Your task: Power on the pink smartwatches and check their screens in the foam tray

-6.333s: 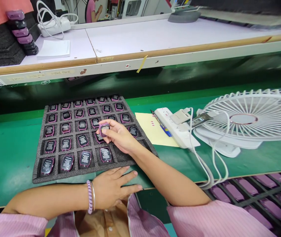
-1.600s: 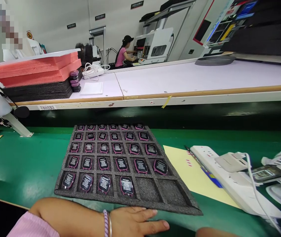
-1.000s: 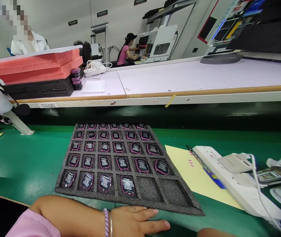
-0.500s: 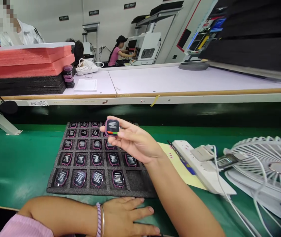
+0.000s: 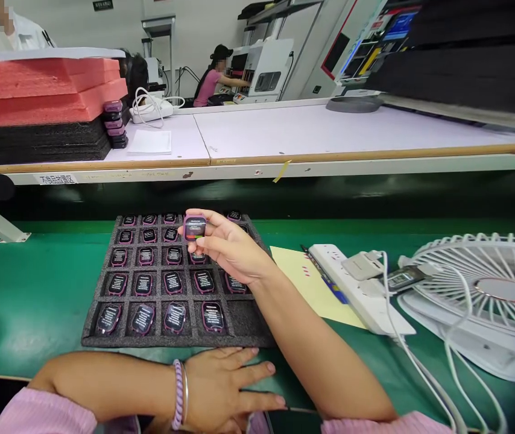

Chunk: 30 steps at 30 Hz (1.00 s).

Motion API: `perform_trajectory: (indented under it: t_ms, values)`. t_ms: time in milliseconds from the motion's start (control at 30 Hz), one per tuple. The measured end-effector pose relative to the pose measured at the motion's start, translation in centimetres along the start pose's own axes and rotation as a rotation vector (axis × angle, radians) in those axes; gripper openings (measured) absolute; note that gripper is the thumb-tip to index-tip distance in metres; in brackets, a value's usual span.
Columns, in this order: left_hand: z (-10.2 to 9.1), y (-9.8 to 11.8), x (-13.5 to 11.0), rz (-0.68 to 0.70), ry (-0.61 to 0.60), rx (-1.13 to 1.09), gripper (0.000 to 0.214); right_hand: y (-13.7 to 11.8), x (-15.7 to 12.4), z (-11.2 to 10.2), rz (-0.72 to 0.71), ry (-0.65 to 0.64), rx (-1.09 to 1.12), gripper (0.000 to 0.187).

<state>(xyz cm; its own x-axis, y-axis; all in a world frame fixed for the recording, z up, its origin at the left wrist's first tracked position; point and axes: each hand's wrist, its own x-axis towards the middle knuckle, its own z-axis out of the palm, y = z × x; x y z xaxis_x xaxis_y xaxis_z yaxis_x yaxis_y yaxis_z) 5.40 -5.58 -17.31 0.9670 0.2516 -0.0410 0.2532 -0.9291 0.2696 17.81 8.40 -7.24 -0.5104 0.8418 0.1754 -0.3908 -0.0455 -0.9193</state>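
**Watch body held above the foam tray**

Foam, dark grey and coarse-grained, makes up the tray (image 5: 239,334) on the green worktop (image 5: 35,301); it is cut into square pockets, most of them filled with small rounded-square watch bodies with purple rims and black faces carrying white print too small to read. The right hand (image 5: 228,250) holds one such watch body (image 5: 194,228) pinched between thumb and fingertips, lifted above the far middle rows of the tray, its dark face towards the camera with a small green and orange mark at its lower edge. The forearm crosses the right part of the tray and hides several pockets there; one bare pocket shows in the near row. The left hand (image 5: 224,392) lies flat and relaxed on the worktop just before the tray's near edge, fingers spread, holding nothing, a purple coil band and a thin bangle on the wrist.

Just right of the tray lies a pale yellow paper sheet (image 5: 312,286), then a white power strip (image 5: 361,292) with a plugged adapter and cables, and a white fan (image 5: 479,289) lying face up, cut off at the right edge. Beyond, a raised white bench (image 5: 330,129) carries pink and black foam slabs (image 5: 35,102)
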Motion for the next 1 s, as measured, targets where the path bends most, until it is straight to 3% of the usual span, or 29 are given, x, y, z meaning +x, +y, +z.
perform_trajectory:
  t_ms: [700, 867, 1000]
  values:
    - [0.6, 0.0, 0.1, 0.004, 0.017, 0.052, 0.068, 0.8, 0.6, -0.4, -0.065, 0.131, -0.086, 0.045]
    - [0.6, -0.1, 0.1, 0.009, 0.013, 0.043, 0.068, 1.2, 1.3, -1.0, -0.003, 0.222, 0.002, 0.047]
    - [0.7, -0.2, 0.0, 0.009, 0.022, 0.025, 0.067, 1.4, 2.2, -1.8, 0.143, 0.290, 0.159, 0.030]
